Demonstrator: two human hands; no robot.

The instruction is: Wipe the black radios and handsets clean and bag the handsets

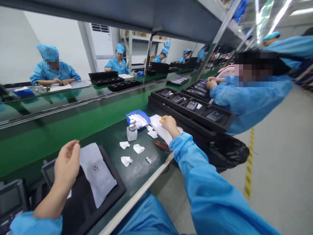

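Note:
My left hand (67, 163) hovers at the near left with its fingers loosely bent and nothing visible in them. Beside it, a whitish plastic bag (97, 176) with a recycling mark lies on a black foam tray (116, 184). Grey devices with screens sit under and left of that wrist, among them a device (11, 197) at the edge. Farther right, my right hand (169, 124) is closed above a white sheet (158, 129). Yellow shows at its fingertips; I cannot tell whether this is finger covers or a held thing.
A white pump bottle (132, 133) stands by a blue tray (138, 119) of white wipes. Crumpled wipes (139, 148) and a brown strip (161, 145) lie on the bench. Black foam trays (190, 104) hold devices at right, near a co-worker (254, 98).

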